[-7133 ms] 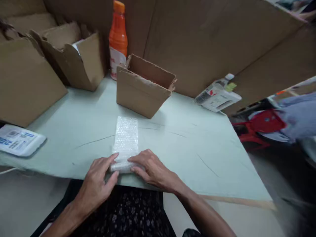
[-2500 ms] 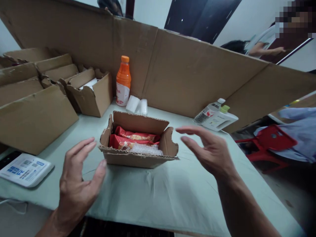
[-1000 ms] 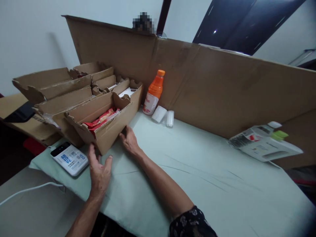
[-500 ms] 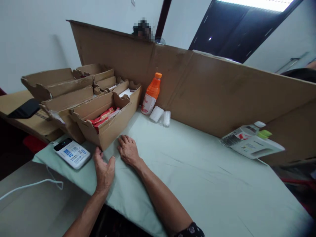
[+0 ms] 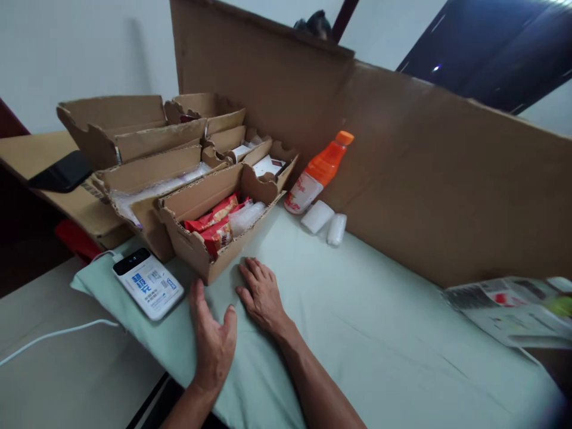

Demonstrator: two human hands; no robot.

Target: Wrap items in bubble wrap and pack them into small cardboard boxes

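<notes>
Since the earlier frame in which it stood in the middle of the green cloth, the cardboard box has been shifted to the left, just beside the neighbouring boxes. Red packets and a bubble-wrapped bundle are contained in it, so its filling and setting aside appear done; two white rolls are left outside, near the orange bottle. Nothing is held: the left hand is opened, thumb apart from fingers, by the box's near corner — whether it is touched cannot be told — and the right hand is laid palm down, fingers spread. Movement is narrowed on the left by the white device and the cloth's edge, and behind by the cardboard partition; wider room is offered to the right.
</notes>
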